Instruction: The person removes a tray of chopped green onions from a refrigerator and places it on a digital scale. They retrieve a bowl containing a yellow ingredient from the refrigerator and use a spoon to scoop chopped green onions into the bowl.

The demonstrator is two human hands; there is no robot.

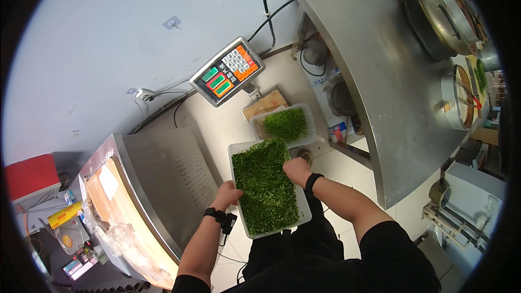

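A rectangular white plastic tub (304, 207) full of chopped greens (264, 195) is held in front of my body. My left hand (228, 195) grips its left rim with the thumb on the inside. Its right rim is in the grasp of my right hand (298, 171), near the far corner. Just beyond, a clear plastic container (311, 119) holds a heap of chopped greens (286, 123); the tub's far end overlaps its near edge in view. That container sits low, beside a cardboard piece (272, 101), below the display head of a digital platform scale (227, 71).
On the right runs a stainless steel table (358, 44) with metal pots (441, 16) and a round container (452, 97). A wooden board (134, 215) with clear plastic film lies on the left. A perforated steel panel (163, 150) stands beside me. Cables (268, 16) run along the wall.
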